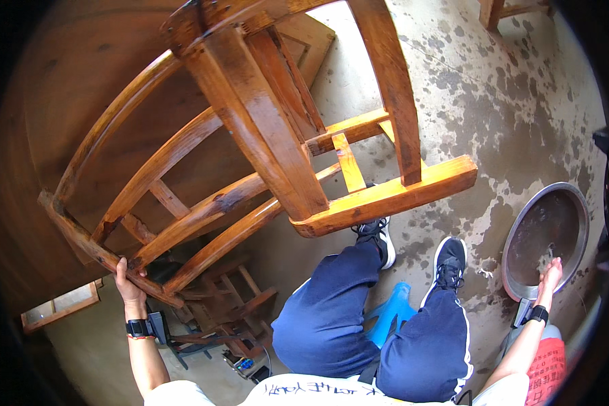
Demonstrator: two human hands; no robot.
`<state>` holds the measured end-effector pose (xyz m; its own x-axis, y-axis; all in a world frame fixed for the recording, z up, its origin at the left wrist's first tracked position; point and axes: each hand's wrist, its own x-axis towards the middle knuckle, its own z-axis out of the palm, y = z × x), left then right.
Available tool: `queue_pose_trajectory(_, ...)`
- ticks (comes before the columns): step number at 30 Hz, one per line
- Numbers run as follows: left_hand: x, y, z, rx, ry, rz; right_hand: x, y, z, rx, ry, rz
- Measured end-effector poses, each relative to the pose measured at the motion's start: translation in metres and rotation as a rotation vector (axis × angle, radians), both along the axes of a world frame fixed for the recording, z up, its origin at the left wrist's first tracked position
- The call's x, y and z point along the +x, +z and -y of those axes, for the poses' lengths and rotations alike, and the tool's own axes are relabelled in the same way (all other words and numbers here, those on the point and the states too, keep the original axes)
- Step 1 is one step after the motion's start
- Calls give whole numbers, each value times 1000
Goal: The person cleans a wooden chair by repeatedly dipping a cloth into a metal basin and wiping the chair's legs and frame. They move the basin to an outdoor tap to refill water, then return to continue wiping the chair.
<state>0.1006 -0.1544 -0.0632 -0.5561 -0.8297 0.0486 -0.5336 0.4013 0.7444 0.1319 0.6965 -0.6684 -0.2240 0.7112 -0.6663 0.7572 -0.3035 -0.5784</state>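
A varnished wooden chair (pixel 264 122) lies tipped over in front of me, its slatted back towards the lower left and its legs towards the right. My left hand (pixel 130 286) grips the end rail of the chair's back, thumb on top. My right hand (pixel 550 276) is over the near rim of a round metal basin (pixel 583 218) holding murky water. A small greyish cloth or similar thing (pixel 545 259) shows at its fingers; the fingers are partly hidden. Both wrists wear black straps with devices.
Wet patches cover the concrete floor (pixel 462 101). A blue plastic stool (pixel 388 314) is between my legs. More wooden chairs (pixel 243 299) stand lower left, beside a large brown wooden panel (pixel 25 203). A red bag (pixel 548 365) bearing writing lies near my right arm. Another wooden leg frame (pixel 492 12) is at the top right.
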Motion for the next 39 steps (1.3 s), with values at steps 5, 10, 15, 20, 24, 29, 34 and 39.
queue_pose_trajectory(5,1,-2,1,3,9,-33,-88,115,84,331,301,-153)
queue_pose_trajectory(10,2,-4,1,-10,6,-42,-167,321,292,-241,1384,-624)
queue_pose_trajectory(15,2,-6,3,-17,36,-60,-283,331,515,-309,1318,-640)
queue_pose_trajectory(20,2,-8,2,-32,17,-88,-368,286,630,177,990,-892)
queue_pose_trajectory(24,6,-4,-5,-40,55,-78,-408,241,666,-213,953,-1358)
queue_pose_trajectory(29,3,3,-12,3,100,-31,-379,175,663,-141,1491,-1391)
queue_pose_trajectory(34,1,5,-13,46,143,26,-323,192,647,62,2163,-1042)
queue_pose_trajectory(39,7,7,-5,-2,113,-12,-367,245,633,158,2274,-786)
